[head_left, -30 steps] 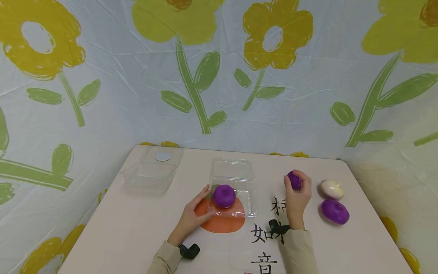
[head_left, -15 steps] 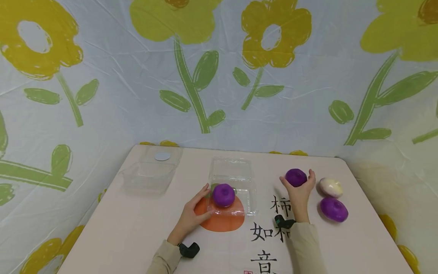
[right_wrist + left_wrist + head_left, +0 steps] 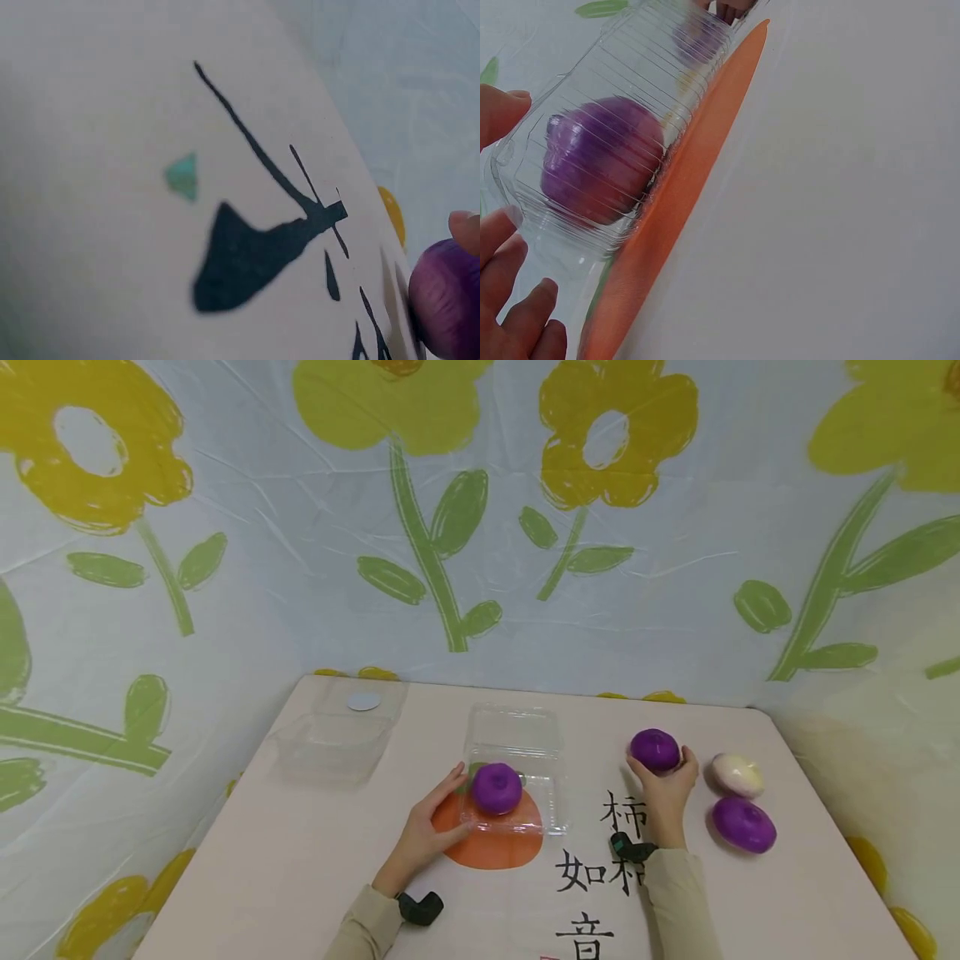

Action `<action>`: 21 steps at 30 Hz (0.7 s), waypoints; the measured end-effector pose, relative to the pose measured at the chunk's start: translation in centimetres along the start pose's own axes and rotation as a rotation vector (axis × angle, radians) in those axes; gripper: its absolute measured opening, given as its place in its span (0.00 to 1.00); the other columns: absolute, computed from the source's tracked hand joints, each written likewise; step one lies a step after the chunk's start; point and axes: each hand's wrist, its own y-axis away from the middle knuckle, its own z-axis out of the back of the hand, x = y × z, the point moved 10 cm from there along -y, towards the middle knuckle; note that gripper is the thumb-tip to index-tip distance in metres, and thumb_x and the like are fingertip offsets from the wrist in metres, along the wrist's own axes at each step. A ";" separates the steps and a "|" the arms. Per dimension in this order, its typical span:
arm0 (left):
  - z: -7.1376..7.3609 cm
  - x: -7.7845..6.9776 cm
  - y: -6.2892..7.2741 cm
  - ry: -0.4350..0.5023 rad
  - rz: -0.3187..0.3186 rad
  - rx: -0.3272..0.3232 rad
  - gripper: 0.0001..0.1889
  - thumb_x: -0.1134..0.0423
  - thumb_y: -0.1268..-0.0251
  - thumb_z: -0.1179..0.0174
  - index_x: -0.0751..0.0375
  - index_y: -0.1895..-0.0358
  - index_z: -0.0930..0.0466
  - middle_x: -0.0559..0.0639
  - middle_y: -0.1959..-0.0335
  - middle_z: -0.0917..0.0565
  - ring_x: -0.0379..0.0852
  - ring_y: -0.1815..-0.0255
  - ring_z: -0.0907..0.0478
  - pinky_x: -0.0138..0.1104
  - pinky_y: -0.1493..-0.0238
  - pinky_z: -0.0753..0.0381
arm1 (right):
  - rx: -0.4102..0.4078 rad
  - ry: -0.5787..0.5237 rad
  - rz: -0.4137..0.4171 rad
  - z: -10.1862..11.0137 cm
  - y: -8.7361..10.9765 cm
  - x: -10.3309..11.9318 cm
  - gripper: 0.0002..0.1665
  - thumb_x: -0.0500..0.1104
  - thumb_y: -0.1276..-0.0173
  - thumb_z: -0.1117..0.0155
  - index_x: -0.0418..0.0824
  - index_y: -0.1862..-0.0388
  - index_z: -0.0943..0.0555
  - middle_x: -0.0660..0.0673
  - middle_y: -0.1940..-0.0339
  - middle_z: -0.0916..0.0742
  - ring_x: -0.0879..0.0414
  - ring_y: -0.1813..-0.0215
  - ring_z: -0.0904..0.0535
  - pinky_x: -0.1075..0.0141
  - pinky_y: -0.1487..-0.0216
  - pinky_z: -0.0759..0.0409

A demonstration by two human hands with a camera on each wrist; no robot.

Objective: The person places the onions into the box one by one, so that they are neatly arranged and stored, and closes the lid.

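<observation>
My right hand grips a purple onion between thumb and fingers, at the right of the table. In the right wrist view, a fingertip lies against that onion. My left hand rests at the left side of a clear plastic clamshell box, its fingers and thumb spread and fairly straight. The box's lid is folded back. Inside its left half sits another purple onion, which shows through the ribbed wall in the left wrist view.
To the right lie a whitish onion-shaped piece and a purple onion. A second clear clamshell box, lid back, stands at the far left. The tablecloth has a printed orange fruit and black characters. A flowered curtain surrounds the table.
My right hand has turned and shifted slightly right with its onion, so more of the onion shows above the fingers. The left hand stays by the box.
</observation>
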 end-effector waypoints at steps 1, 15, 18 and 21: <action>0.0 0.0 0.0 0.004 0.007 0.001 0.34 0.68 0.43 0.28 0.73 0.33 0.31 0.67 0.27 0.36 0.67 0.26 0.42 0.30 0.26 0.44 | 0.000 0.000 -0.001 0.0 -0.1 -0.1 0.64 0.39 0.45 0.22 0.38 0.20 0.54 0.35 0.22 0.46 0.43 0.21 0.51 0.55 0.21 0.54; -0.1 0.1 -0.1 -0.002 0.010 -0.004 0.34 0.68 0.43 0.29 0.73 0.33 0.31 0.66 0.26 0.36 0.64 0.25 0.42 0.29 0.27 0.45 | 0.017 0.038 -0.021 0.1 -0.3 -0.5 0.61 0.45 0.39 0.27 0.44 0.19 0.57 0.36 0.21 0.46 0.41 0.22 0.49 0.48 0.23 0.50; -0.1 0.1 -0.1 -0.008 0.006 -0.003 0.34 0.68 0.43 0.29 0.73 0.33 0.31 0.67 0.27 0.36 0.65 0.25 0.42 0.29 0.27 0.44 | 0.011 0.050 -0.027 0.1 -0.4 -0.8 0.59 0.45 0.37 0.29 0.43 0.19 0.56 0.35 0.21 0.45 0.41 0.22 0.49 0.48 0.23 0.50; -0.1 0.1 -0.1 -0.012 0.010 -0.001 0.34 0.68 0.43 0.29 0.73 0.32 0.31 0.67 0.27 0.36 0.64 0.25 0.42 0.29 0.27 0.45 | 0.002 0.060 -0.023 0.1 -0.4 -1.0 0.57 0.45 0.37 0.29 0.41 0.20 0.55 0.34 0.22 0.44 0.40 0.22 0.49 0.47 0.22 0.50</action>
